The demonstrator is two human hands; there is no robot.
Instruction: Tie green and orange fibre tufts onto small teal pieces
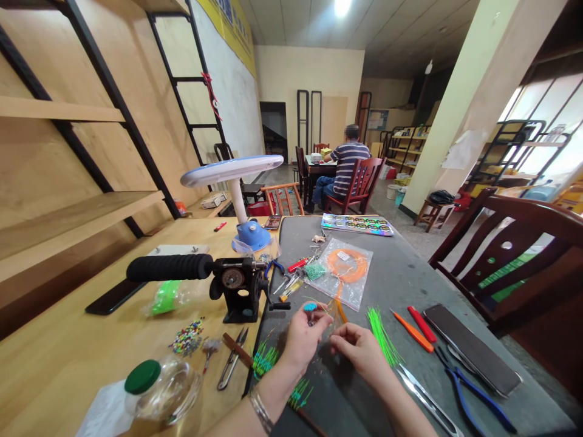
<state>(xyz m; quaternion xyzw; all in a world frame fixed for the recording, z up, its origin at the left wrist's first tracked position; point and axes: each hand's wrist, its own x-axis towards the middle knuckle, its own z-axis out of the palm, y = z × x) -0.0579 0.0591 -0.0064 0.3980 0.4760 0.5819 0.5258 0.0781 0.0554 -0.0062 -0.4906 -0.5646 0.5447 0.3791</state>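
Nearest me, left of the black winder (239,285) and closer than it, a green-capped bottle (150,382) sits on the wooden top, with snips (231,359) just beside it. Right of the winder and nearer than it, my left hand (303,343) is pinched shut around a small blue piece (310,308), over the grey mat (410,273). My right hand (362,352) is just beside it, thumb and forefinger pressed together; what they grip is too fine for me to tell. An orange strand (339,306) ends between both hands. Further right of the winder lie green fibres (381,332) and blue-handled pliers (476,391). Beyond the winder, to its right, a clear bag (346,273) holds orange cord. Just behind the winder stands a blue lamp (249,233).
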